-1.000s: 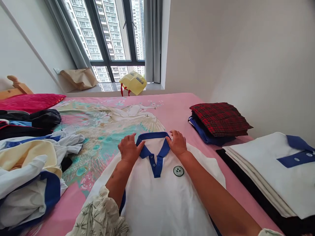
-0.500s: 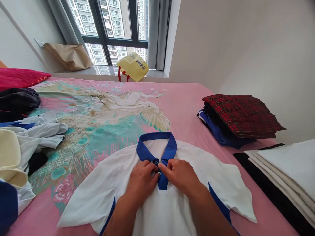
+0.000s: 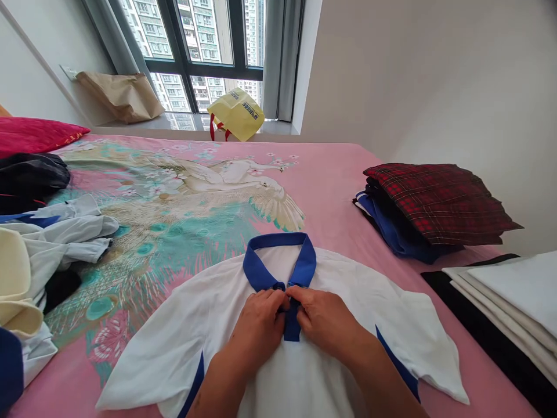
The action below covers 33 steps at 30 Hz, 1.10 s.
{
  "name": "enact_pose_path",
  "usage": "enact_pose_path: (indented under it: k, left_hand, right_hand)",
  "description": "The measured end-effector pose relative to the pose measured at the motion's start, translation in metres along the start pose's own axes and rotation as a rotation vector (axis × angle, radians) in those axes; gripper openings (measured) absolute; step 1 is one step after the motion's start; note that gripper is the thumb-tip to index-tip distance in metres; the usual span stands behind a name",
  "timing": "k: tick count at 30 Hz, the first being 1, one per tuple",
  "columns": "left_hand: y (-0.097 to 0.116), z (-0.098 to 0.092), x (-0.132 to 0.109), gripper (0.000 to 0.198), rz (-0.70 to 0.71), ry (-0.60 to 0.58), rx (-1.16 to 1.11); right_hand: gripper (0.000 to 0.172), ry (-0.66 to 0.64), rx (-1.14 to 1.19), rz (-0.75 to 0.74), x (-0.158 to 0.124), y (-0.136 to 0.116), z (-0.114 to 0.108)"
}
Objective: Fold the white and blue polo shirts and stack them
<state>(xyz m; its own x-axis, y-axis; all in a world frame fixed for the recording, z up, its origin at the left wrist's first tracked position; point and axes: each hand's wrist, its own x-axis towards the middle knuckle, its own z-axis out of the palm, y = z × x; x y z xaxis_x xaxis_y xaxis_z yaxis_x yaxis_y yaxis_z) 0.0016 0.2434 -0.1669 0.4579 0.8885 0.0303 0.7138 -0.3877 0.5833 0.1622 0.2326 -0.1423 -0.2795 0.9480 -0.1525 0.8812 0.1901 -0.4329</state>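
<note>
A white polo shirt (image 3: 200, 313) with a blue collar (image 3: 257, 266) lies front side up on the bed, its sleeves spread to both sides. Just below the collar, my left hand (image 3: 263, 319) pinches the left edge of the blue button placket (image 3: 292, 328). From the other side my right hand (image 3: 324, 316) grips the placket's right edge, thumb and finger closed. The fingertips of both hands nearly meet over the neck opening. My fingers mostly cover the button there.
At the right, a folded stack topped by a red plaid garment (image 3: 444, 197) sits behind folded white and beige clothes (image 3: 517, 290). Loose white clothes (image 3: 73, 238) lie at left. A yellow bag (image 3: 239, 116) and a brown paper bag (image 3: 124, 96) rest by the window.
Both hands stay at the placket. My right fingers have moved up and curled over its top, and the button seen between my hands earlier is now mostly covered.
</note>
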Motion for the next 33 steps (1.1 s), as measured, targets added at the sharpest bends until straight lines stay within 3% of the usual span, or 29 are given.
enact_pose_path:
  k: [3, 7, 10, 14, 22, 26, 33]
  left_hand:
    - [0.001, -0.003, 0.001, 0.015, -0.048, -0.006, -0.089]
    - [0.000, -0.004, 0.001, 0.013, -0.061, 0.000, -0.166]
    - [-0.002, -0.003, 0.000, 0.010, -0.071, 0.014, -0.246]
    - [-0.004, 0.001, 0.001, 0.006, -0.136, 0.034, -0.526]
    - [-0.010, 0.004, 0.003, 0.017, -0.154, -0.022, -0.797]
    - [-0.015, 0.006, 0.003, 0.019, -0.148, -0.061, -0.856]
    - [-0.015, 0.009, 0.004, 0.022, -0.156, -0.050, -0.869]
  right_hand:
    - [0.037, -0.033, -0.061, 0.001, 0.003, 0.003, 0.003]
    - [0.020, -0.001, -0.091, 0.033, 0.003, 0.005, 0.002]
    - [0.016, 0.040, 0.045, -0.032, 0.000, 0.006, -0.005]
    - [0.013, 0.046, 0.202, -0.083, -0.002, 0.004, -0.013]
    - [0.011, 0.088, 0.342, -0.100, 0.001, 0.003, -0.009]
    - [0.005, 0.060, 0.401, -0.077, 0.001, 0.008, -0.009]
    - [0.012, 0.003, 0.350, -0.056, 0.000, 0.011, -0.015]
